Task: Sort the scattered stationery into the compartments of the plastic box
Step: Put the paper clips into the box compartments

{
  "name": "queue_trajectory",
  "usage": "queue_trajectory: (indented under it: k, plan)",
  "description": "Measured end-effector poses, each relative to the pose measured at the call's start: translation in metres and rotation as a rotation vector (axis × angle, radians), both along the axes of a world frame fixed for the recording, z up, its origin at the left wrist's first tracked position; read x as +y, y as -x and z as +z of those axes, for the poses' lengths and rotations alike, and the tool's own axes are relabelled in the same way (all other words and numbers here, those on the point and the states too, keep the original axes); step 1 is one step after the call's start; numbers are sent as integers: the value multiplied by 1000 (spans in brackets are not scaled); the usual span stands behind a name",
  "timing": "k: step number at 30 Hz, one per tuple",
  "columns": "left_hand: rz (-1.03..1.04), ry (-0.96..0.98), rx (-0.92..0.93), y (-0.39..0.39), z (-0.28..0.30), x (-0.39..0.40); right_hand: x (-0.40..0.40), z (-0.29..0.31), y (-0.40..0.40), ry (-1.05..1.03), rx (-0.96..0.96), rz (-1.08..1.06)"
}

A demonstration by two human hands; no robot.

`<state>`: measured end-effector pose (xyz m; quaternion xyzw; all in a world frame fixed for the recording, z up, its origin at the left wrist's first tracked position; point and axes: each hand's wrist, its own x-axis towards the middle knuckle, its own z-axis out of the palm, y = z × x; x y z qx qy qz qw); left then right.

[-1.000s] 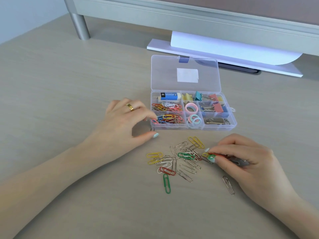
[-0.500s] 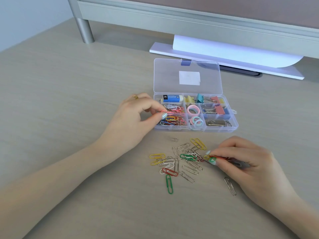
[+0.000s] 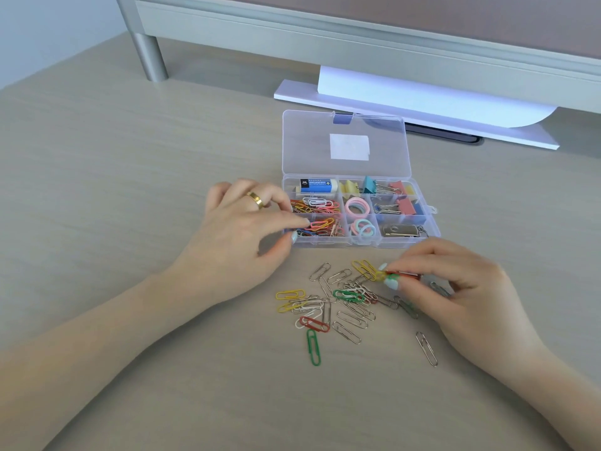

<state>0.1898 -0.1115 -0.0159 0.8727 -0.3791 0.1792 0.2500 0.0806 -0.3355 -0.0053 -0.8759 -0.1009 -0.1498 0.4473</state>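
Worktop (image 3: pixel 130 157): carries all below. Plastic box (image 3: pixel 359 244), lid open, toward the far edge, compartments part-filled. My left hand (image 3: pixel 242 236) at the box's left wall, fingers loosely curled over its paper-clip compartments, gripping nothing I can see. My right hand (image 3: pixel 455 288) pinches coloured clips (image 3: pixel 395 274). Scattered paper clips (image 3: pixel 338 304) lie between box and near edge.

The left hand (image 3: pixel 240 232) lies palm down, fingers loosely curled, thumb and forefinger apart and holding nothing. To its right, the right hand (image 3: pixel 455 288) has thumb and forefinger pinched together, other fingers curled.
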Motion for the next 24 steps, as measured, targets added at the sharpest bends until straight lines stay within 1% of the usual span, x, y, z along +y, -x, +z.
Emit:
queue_trajectory:
  k: [2, 5, 9, 12, 16, 18, 21, 24]
  plan:
    - [9, -25, -17, 0, 1, 0, 4, 5, -8, -16, -23, 0]
    - [24, -6, -11, 0, 2, 0, 12, 13, -24, -28, -51, 14]
    - [-46, -123, -23, 0, -3, -2, 24, 22, -52, -81, -58, 54]
    - [-42, -53, -8, -3, -4, 0, 34, 28, -75, -93, -9, 74]
    - [45, 182, 51, -11, -3, 2, 45, 30, -104, 129, -19, 122]
    - [102, 249, 98, -14, -4, 3, 47, 25, -114, 257, -26, 147]
    - [119, 262, 118, -16, -6, 4, 47, 15, -122, 388, -63, 189]
    - [94, 217, 91, -14, -5, 2, 45, 9, -122, 433, -65, 181]
